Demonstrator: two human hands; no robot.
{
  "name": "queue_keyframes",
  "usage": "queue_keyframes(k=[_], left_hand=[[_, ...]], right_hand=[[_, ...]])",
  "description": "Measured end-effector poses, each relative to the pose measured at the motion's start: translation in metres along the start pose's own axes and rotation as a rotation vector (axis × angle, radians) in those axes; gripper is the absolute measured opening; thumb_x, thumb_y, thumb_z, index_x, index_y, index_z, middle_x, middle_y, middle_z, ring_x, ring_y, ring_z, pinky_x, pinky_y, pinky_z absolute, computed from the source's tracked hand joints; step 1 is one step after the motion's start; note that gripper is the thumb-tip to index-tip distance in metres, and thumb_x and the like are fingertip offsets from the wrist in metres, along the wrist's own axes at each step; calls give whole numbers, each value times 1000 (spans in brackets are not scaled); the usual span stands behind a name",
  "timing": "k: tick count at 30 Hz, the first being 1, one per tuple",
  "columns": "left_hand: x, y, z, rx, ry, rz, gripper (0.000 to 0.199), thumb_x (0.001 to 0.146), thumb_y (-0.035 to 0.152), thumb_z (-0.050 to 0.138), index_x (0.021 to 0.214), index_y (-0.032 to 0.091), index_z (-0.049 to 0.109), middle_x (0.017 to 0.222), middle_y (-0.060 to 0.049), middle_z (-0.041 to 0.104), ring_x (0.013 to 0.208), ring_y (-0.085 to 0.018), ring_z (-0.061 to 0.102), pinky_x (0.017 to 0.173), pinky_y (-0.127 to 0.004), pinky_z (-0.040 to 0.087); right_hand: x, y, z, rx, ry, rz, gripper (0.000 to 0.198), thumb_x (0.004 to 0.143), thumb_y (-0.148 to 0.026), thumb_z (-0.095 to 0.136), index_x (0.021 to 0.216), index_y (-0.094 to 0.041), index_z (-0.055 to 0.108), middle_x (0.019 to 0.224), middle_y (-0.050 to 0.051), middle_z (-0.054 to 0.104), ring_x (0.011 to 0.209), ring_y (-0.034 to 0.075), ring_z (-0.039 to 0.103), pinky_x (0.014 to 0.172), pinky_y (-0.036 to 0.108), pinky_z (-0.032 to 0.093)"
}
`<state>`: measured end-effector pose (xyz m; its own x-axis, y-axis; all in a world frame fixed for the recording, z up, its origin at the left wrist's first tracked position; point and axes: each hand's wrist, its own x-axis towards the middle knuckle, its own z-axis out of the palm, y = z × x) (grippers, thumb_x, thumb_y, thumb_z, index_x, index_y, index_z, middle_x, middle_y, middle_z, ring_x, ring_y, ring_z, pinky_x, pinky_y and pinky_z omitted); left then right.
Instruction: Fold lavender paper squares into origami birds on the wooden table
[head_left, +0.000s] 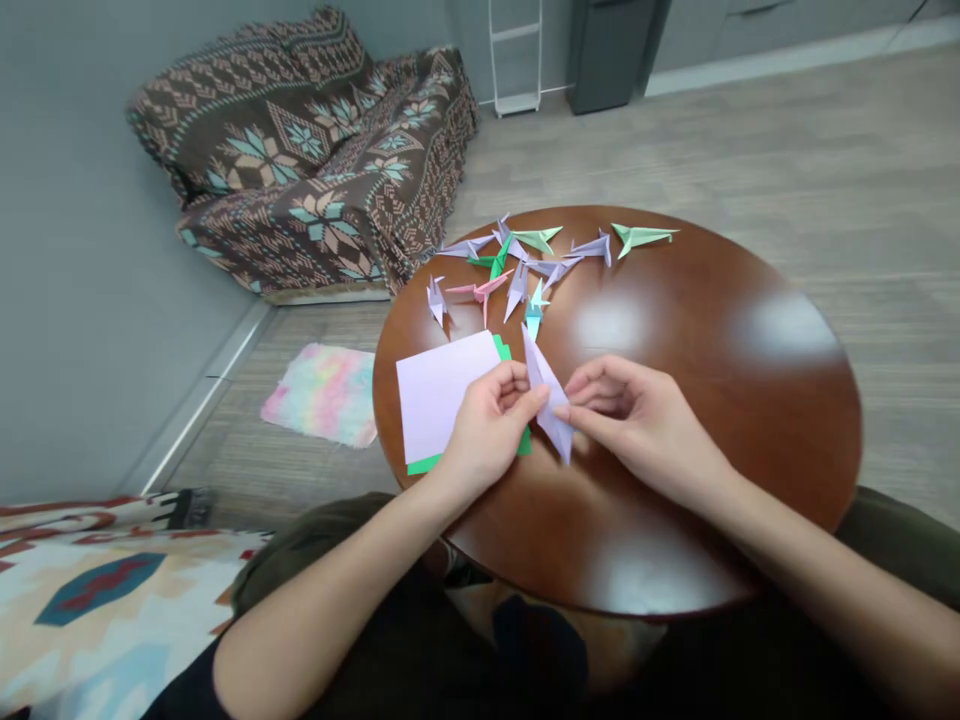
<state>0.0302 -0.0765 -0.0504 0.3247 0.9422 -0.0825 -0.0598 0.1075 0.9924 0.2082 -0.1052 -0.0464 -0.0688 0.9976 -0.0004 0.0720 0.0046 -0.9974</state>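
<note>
A partly folded sheet of lilac origami paper [549, 390] is held slantwise above the table, its narrow points up-left and down-right. My left hand [496, 415] pinches its left side between thumb and fingers. On the right edge, my right hand [626, 415] grips the same paper with thumb and curled fingers. Under and beside my left wrist lies a stack of square lilac sheets [442, 390], with green sheets [424, 466] showing at its edges. Just beyond the held paper stands a light blue paper crane [534, 312].
Several folded paper cranes in lilac, a pink crane [481, 291], a dark green crane [495, 260] and a pale green crane [639, 238] stand along the far side of the round brown table [720, 400]. A patterned covered sofa [322, 170] is beyond it, with a pastel mat [322, 392] on the floor.
</note>
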Motion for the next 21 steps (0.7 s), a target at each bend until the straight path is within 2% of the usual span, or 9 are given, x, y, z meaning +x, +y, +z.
queue_keyframes(k=[3,5,6,8,10,12,18,21], left_hand=[[3,6,-10,190,-154,-87,15,86,29,73,87,15,72,74,0,64,65,-11,53,63,-23,39],[3,10,-14,258,-247,-121,15,86,29,73,88,14,76,74,-1,67,63,-11,53,61,-23,38],[4,12,-15,250,-256,-125,16,85,30,75,88,14,77,75,-2,68,64,-12,55,61,-23,39],[5,15,-16,179,-195,-120,20,78,31,82,89,15,77,78,-4,71,68,-13,61,64,-23,44],[6,17,-18,92,-89,-115,28,69,31,90,86,15,75,78,-4,73,69,-14,64,65,-24,47],[8,18,-20,63,-25,-104,31,64,31,93,83,15,73,75,-4,74,66,-14,65,63,-23,47],[6,20,-18,109,-60,-113,31,64,32,94,75,13,72,66,-4,73,58,-12,63,56,-21,42],[5,18,-15,48,-15,-115,33,65,34,94,78,13,72,64,-2,71,56,-10,60,55,-19,42]], right_hand=[[6,-2,-11,-30,117,-88,39,79,-31,86,110,-21,64,108,8,77,99,24,74,89,37,59],[10,-4,-17,-63,92,-107,42,77,-33,87,112,-22,67,107,7,76,99,24,73,87,36,58],[10,-5,-19,-100,47,-91,33,78,-33,86,105,-21,70,100,6,76,92,23,73,82,34,58],[11,-7,-23,-174,-37,-43,18,82,-35,82,90,-20,75,84,4,75,75,20,70,69,31,56],[11,-9,-26,-214,-76,2,19,84,-38,80,81,-20,77,75,4,74,65,18,66,60,29,51],[11,-10,-28,-206,-99,29,21,83,-41,81,81,-20,79,74,4,74,63,18,63,57,29,47],[11,-15,-26,-180,-314,89,20,85,-38,77,80,-18,81,70,1,69,65,15,58,61,27,43],[11,-15,-23,-135,-288,113,21,83,-37,77,77,-17,79,67,0,67,62,14,56,59,26,40]])
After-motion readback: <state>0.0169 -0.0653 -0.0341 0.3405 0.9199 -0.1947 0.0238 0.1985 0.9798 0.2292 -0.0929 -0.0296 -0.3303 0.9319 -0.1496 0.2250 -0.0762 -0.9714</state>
